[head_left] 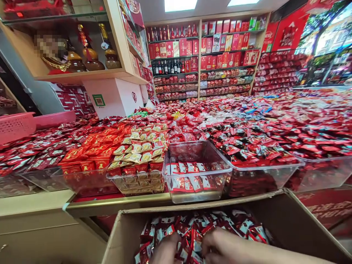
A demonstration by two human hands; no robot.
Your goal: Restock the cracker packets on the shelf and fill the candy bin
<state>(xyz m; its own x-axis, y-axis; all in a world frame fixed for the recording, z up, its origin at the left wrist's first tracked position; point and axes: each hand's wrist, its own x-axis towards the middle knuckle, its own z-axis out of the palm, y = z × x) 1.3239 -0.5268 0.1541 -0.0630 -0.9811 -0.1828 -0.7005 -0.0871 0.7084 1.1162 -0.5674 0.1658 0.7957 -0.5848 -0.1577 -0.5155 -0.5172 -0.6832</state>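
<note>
An open cardboard box (275,216) stands right in front of me, heaped with small red and white candy packets (244,224). Both of my hands are down among them, a little blurred. My left hand (166,250) is closed around packets at the lower middle, its fingertips partly hidden. Facing it, my right hand (221,245) has its fingers curled in against packets. A few upright packets (196,240) show between the two hands. Just beyond the box, a clear plastic bin (198,196) holds a low layer of similar red and white packets (189,168).
Clear bins piled with red, orange and gold packets (143,148) line the counter edge (123,204). More red packets (255,146) fill the right side. A pink basket (16,126) sits at left, below a display shelf (90,75). Stocked shelves (200,62) cover the back wall.
</note>
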